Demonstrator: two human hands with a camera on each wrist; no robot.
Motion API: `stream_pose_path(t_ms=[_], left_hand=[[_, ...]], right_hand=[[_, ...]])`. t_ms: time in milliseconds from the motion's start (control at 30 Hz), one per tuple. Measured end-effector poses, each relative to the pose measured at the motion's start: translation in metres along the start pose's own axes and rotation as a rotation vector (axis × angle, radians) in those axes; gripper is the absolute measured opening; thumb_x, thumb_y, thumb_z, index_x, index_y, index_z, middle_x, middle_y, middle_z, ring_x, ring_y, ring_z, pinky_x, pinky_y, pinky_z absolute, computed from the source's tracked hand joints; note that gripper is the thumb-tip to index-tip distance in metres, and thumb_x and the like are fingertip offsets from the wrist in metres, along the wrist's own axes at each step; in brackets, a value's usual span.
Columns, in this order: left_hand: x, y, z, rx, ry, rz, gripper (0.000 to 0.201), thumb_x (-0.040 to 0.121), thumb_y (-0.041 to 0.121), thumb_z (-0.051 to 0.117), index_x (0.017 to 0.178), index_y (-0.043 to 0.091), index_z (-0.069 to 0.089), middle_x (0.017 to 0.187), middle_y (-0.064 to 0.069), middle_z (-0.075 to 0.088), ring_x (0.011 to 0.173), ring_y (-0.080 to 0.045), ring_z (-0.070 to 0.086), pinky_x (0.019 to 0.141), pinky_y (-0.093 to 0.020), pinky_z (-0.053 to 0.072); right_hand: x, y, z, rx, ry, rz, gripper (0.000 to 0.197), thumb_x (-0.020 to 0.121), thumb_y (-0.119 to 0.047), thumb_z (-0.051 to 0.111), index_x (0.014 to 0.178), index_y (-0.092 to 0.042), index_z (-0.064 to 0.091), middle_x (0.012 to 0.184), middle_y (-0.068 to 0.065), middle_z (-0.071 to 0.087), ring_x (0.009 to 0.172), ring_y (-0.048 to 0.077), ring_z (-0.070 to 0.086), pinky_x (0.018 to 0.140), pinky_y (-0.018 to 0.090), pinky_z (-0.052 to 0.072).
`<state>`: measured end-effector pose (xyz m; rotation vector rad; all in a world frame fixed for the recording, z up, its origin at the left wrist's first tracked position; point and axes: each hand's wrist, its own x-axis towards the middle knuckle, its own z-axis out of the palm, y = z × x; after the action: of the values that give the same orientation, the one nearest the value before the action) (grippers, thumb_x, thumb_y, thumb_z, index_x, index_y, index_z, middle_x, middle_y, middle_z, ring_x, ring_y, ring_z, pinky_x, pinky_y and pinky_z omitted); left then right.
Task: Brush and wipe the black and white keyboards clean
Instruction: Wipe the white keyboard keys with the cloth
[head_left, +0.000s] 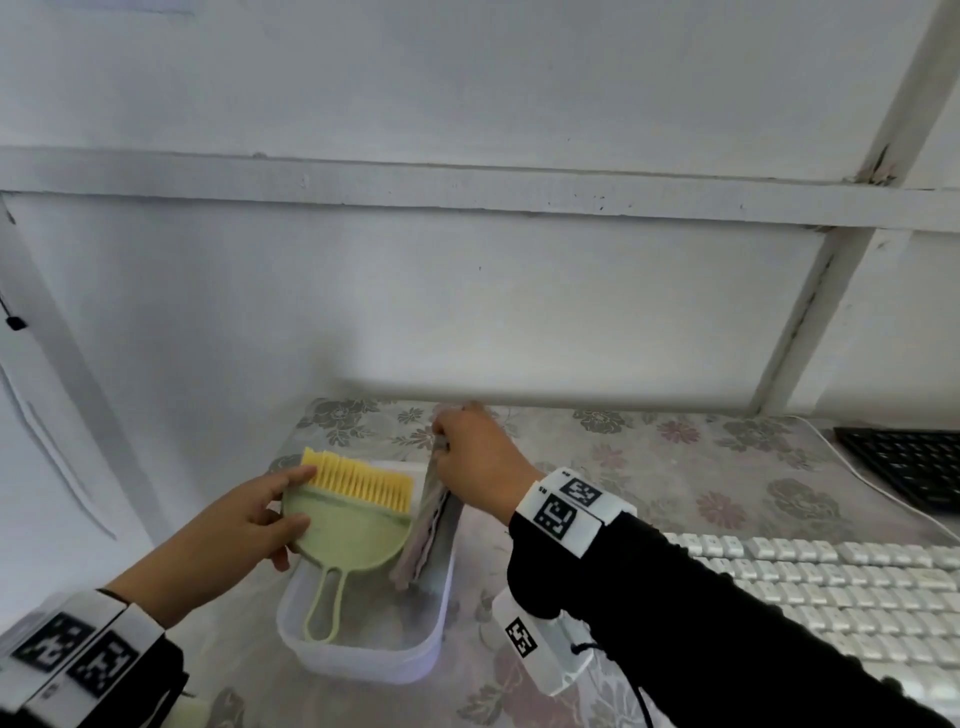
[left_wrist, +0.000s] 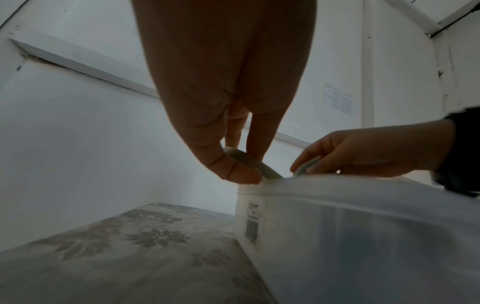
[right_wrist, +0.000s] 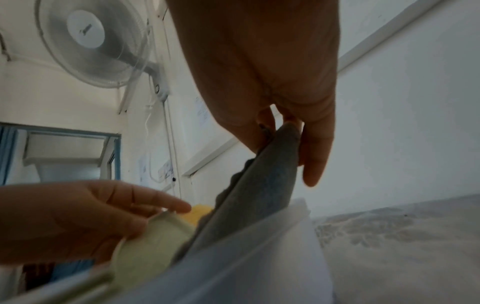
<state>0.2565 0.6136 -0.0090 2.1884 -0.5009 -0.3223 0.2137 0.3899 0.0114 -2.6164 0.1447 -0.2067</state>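
Note:
A pale green dustpan (head_left: 353, 535) with a yellow comb edge (head_left: 358, 480) sits tilted in a translucent white bin (head_left: 363, 660). My left hand (head_left: 265, 512) pinches its left rim between thumb and fingers; that rim (left_wrist: 249, 162) shows in the left wrist view. My right hand (head_left: 467, 457) pinches the top of a folded grey cloth (head_left: 428, 525) standing on edge in the bin beside the dustpan; the cloth (right_wrist: 262, 185) hangs from my fingers in the right wrist view. The white keyboard (head_left: 831, 587) lies at right, the black keyboard (head_left: 909, 462) behind it.
The table carries a floral cloth (head_left: 649, 452). A white wall with a ledge (head_left: 467, 182) rises right behind it. A white cable (head_left: 872, 488) runs between the keyboards. A wall fan (right_wrist: 93, 43) shows in the right wrist view.

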Motion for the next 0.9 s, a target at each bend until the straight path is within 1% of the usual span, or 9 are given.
stream_pose_path(t_ms=[133, 267, 333, 400, 467, 567, 667, 800, 900], left_hand=[[0.004, 0.004, 0.008, 0.064, -0.005, 0.026, 0.047, 0.090, 0.005, 0.055, 0.133, 0.022, 0.046, 0.088, -0.002, 0.057, 0.059, -0.015, 0.052, 0.053, -0.014, 0.046], [0.006, 0.005, 0.011, 0.163, -0.042, 0.008, 0.049, 0.090, 0.012, 0.056, 0.133, 0.030, 0.041, 0.100, 0.003, 0.052, 0.076, -0.015, 0.053, 0.059, -0.020, 0.044], [0.007, 0.003, 0.011, 0.236, -0.059, 0.000, 0.051, 0.090, 0.018, 0.057, 0.135, 0.032, 0.038, 0.114, 0.000, 0.049, 0.089, -0.015, 0.053, 0.072, -0.025, 0.045], [0.006, 0.003, 0.012, 0.300, -0.014, 0.006, 0.054, 0.087, 0.021, 0.061, 0.136, 0.029, 0.039, 0.119, -0.006, 0.046, 0.099, -0.018, 0.049, 0.091, -0.032, 0.042], [0.004, 0.008, 0.014, 0.332, 0.050, 0.014, 0.056, 0.085, 0.022, 0.064, 0.137, 0.025, 0.041, 0.123, -0.009, 0.044, 0.110, -0.021, 0.044, 0.100, -0.038, 0.037], [-0.001, 0.024, 0.022, 0.336, 0.096, 0.051, 0.054, 0.083, 0.023, 0.065, 0.133, 0.026, 0.046, 0.120, -0.002, 0.040, 0.121, -0.026, 0.040, 0.103, -0.041, 0.036], [-0.009, 0.050, 0.039, 0.376, 0.091, 0.142, 0.051, 0.085, 0.029, 0.063, 0.132, 0.031, 0.046, 0.125, 0.001, 0.039, 0.126, -0.023, 0.037, 0.105, -0.037, 0.030], [-0.021, 0.094, 0.072, 0.385, 0.001, 0.247, 0.051, 0.087, 0.038, 0.057, 0.133, 0.040, 0.036, 0.130, 0.010, 0.036, 0.123, -0.011, 0.035, 0.097, -0.024, 0.028], [-0.029, 0.123, 0.102, 0.327, -0.122, 0.259, 0.059, 0.079, 0.064, 0.048, 0.133, 0.045, 0.031, 0.131, 0.018, 0.034, 0.121, -0.005, 0.037, 0.103, -0.027, 0.033]], right_hand=[[-0.002, 0.013, -0.032, 0.113, 0.165, 0.030, 0.031, 0.090, -0.005, 0.048, 0.119, -0.004, 0.060, 0.119, 0.016, 0.051, 0.106, 0.029, 0.053, 0.074, 0.015, 0.033], [-0.013, 0.036, -0.066, 0.175, 0.241, 0.069, 0.028, 0.087, -0.005, 0.055, 0.112, -0.010, 0.066, 0.110, 0.008, 0.062, 0.098, 0.018, 0.055, 0.066, 0.009, 0.033], [-0.024, 0.052, -0.083, 0.172, 0.226, 0.107, 0.025, 0.087, -0.006, 0.057, 0.108, -0.011, 0.068, 0.096, 0.003, 0.058, 0.087, 0.013, 0.050, 0.056, 0.009, 0.034], [-0.036, 0.070, -0.099, 0.143, 0.195, 0.152, 0.023, 0.086, -0.007, 0.058, 0.106, -0.012, 0.070, 0.090, -0.001, 0.054, 0.086, 0.011, 0.048, 0.062, 0.014, 0.036], [-0.049, 0.092, -0.113, 0.103, 0.160, 0.199, 0.023, 0.086, -0.005, 0.059, 0.105, -0.010, 0.070, 0.091, 0.000, 0.055, 0.086, 0.012, 0.049, 0.068, 0.016, 0.034], [-0.070, 0.125, -0.128, 0.035, 0.047, 0.274, 0.023, 0.087, -0.002, 0.055, 0.103, -0.008, 0.071, 0.093, 0.003, 0.058, 0.088, 0.014, 0.051, 0.071, 0.020, 0.037], [-0.092, 0.153, -0.140, 0.029, -0.074, 0.349, 0.024, 0.090, -0.002, 0.051, 0.103, -0.008, 0.070, 0.095, 0.006, 0.061, 0.087, 0.016, 0.054, 0.071, 0.025, 0.045], [-0.113, 0.179, -0.150, -0.038, -0.144, 0.364, 0.027, 0.093, -0.004, 0.048, 0.109, -0.011, 0.069, 0.096, 0.000, 0.057, 0.086, 0.011, 0.050, 0.056, 0.009, 0.038], [-0.121, 0.198, -0.149, -0.042, -0.170, 0.345, 0.026, 0.093, -0.007, 0.050, 0.112, -0.013, 0.067, 0.104, 0.002, 0.059, 0.091, 0.012, 0.051, 0.073, 0.019, 0.039]])
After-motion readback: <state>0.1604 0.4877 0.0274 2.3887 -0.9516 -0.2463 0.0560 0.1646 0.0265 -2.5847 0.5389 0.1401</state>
